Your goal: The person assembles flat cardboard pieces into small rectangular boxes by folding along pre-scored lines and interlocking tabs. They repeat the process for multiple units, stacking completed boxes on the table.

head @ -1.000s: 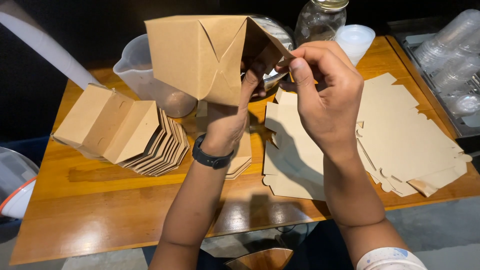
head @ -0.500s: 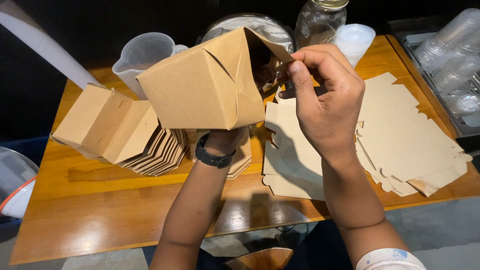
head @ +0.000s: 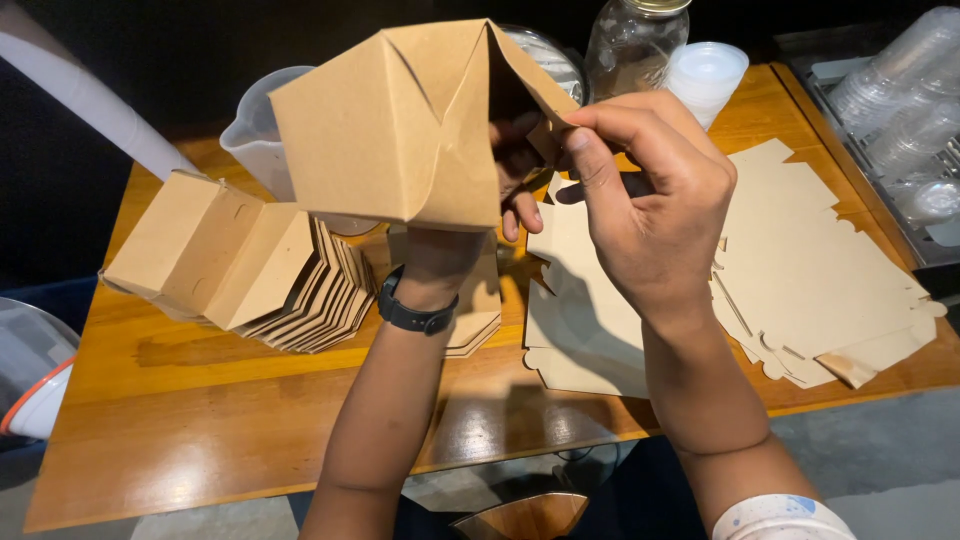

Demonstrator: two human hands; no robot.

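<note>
Brown cardboard fills the middle of what we see: a half-folded box raised above the wooden tabletop. Our left hand reaches up into its open side, fingers closed on the inner wall. Our right hand pinches the box's flap at the top edge between thumb and forefinger. Nested folded boxes lie at left, flat cardboard blanks at right, a glass jar behind.
</note>
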